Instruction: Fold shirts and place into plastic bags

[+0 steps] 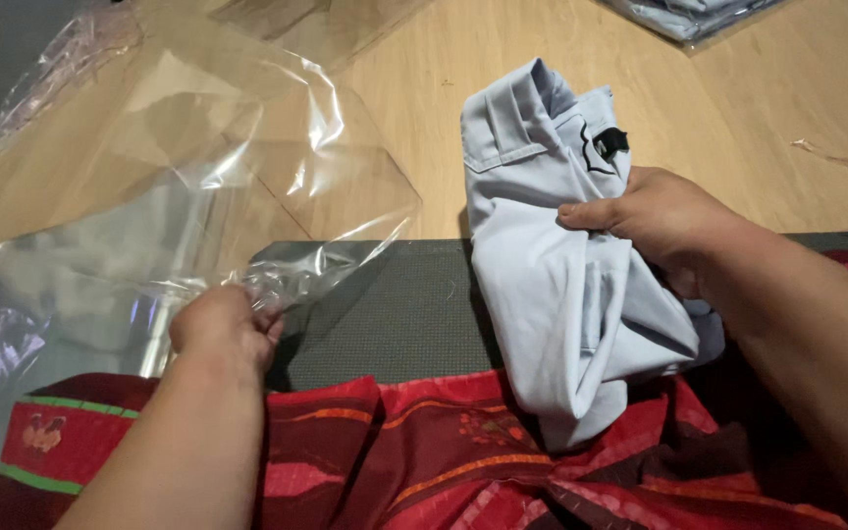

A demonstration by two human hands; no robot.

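My right hand (664,221) grips a folded pale blue garment (552,285) with a small black tag near its top, holding it upright above a dark grey mat (385,314). My left hand (226,329) pinches the edge of a large clear plastic bag (218,186) that spreads over the wooden floor at the left. The bag's opening edge lies over the mat's corner, a short way left of the garment.
Red patterned cloth (424,451) covers my lap at the bottom. A wooden floor (738,98) lies beyond the mat. More clear plastic (51,69) lies at the far left, and a bagged pale blue garment (689,15) sits at the top right.
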